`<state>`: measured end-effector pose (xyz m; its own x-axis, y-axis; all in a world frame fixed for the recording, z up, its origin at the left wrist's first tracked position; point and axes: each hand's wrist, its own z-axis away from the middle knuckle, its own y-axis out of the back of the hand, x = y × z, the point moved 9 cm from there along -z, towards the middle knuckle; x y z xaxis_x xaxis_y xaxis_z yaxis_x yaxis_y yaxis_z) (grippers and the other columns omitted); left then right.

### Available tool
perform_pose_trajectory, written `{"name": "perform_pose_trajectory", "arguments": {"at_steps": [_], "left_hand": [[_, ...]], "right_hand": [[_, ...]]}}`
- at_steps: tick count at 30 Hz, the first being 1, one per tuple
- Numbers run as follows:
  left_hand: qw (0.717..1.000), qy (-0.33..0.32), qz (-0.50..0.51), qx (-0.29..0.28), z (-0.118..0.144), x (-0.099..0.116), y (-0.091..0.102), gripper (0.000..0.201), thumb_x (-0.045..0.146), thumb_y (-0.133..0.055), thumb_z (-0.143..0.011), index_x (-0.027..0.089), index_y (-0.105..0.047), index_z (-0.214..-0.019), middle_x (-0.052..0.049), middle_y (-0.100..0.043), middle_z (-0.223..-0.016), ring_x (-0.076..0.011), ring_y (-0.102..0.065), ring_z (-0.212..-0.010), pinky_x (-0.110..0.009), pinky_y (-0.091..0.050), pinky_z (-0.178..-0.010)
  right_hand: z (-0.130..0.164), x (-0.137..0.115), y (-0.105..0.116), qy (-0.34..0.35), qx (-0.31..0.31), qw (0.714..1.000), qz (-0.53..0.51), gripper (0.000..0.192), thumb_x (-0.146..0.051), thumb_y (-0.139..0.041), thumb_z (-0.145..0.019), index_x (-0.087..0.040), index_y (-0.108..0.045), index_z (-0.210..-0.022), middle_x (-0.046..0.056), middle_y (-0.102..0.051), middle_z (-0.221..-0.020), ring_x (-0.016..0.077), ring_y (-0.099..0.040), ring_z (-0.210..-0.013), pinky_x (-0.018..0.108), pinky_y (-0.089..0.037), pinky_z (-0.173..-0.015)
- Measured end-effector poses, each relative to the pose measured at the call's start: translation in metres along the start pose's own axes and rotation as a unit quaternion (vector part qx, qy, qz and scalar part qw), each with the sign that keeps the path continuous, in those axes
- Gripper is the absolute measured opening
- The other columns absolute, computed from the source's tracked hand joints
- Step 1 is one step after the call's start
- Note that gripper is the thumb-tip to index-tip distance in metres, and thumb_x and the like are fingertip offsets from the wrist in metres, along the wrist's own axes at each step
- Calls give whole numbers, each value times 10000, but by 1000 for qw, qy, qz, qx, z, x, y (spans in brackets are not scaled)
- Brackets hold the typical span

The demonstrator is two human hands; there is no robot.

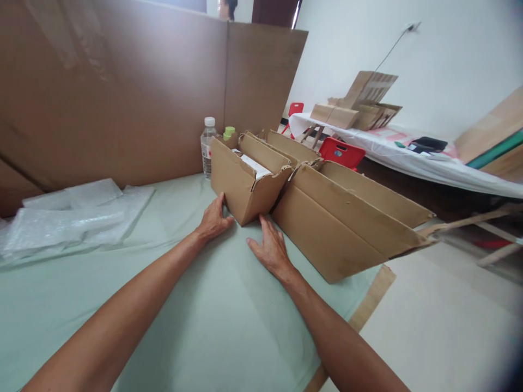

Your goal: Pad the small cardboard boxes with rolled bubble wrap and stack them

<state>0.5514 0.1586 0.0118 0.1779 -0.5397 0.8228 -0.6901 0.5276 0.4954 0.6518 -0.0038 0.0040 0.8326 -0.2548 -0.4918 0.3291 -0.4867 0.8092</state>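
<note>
- Small cardboard box (245,182), frame centre on worktop (204,305): flaps open, white item inside.
- Left hand (213,219) and right hand (269,249): fingers spread, flat against its lower corners, gripping nothing.
- Sealing outstanding; larger box (339,228) adjacent, empty-looking.

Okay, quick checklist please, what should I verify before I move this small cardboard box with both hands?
1. Left hand against the small cardboard box: ok, it rests at the box's near left side.
2. Right hand placed: ok, it lies flat on the green table cover at the box's near corner.
3. Box closed: not ok, the top flaps stand open, something white inside.
4. Room on the right: not ok, the large cardboard box sits right beside it.
5. Water bottle behind: ok, upright, capped.
6. Box weight: cannot tell.
</note>
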Motion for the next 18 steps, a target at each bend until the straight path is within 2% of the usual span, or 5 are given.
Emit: {"name": "perform_pose_trajectory", "arguments": {"at_steps": [4,7,12,15,18], "left_hand": [[997,-13,-73,-22,6,9,-2,702,261,-609,-796,101,-408,-1449,-209,-503,-1474,-365,-450,-1369,-518,-332,-1153],[989,-25,-138,-45,39,23,-6,610,296,-588,-845,120,-475,-1418,-221,-454,-1521,-400,-373,-1430,-588,-245,-1183],[967,-66,-221,-112,146,67,-18,617,483,-595,-890,170,-531,-1417,-184,-432,-1567,-361,-342,-1478,-531,-191,-1228],[933,-140,-290,-162,214,100,-34,693,592,-408,-965,137,-448,-1486,-220,-402,-1579,-356,-338,-1486,-546,-222,-1214],[898,-172,-347,-210,266,112,-44,543,502,-408,-970,294,-511,-1461,-77,-461,-1573,-278,-435,-1439,-473,-394,-1139]], "right_hand": [[0,1,0,22,6,1000,20,653,-335,-571,-856,-147,-447,-1469,201,-552,-1455,347,-513,-1353,544,-408,-1084],[-1,5,0,33,10,999,16,622,-379,-545,-877,-146,-472,-1450,205,-587,-1414,352,-552,-1309,553,-440,-1041],[-13,15,-3,48,33,998,21,631,-486,-500,-879,-135,-526,-1403,204,-626,-1362,364,-585,-1264,547,-460,-1029],[-23,22,-9,42,20,998,51,682,-541,-451,-865,-93,-556,-1368,242,-627,-1344,400,-595,-1240,567,-472,-1009],[-28,17,-9,67,18,995,78,688,-578,-413,-847,-95,-624,-1288,269,-663,-1261,447,-623,-1172,607,-505,-922]]}}
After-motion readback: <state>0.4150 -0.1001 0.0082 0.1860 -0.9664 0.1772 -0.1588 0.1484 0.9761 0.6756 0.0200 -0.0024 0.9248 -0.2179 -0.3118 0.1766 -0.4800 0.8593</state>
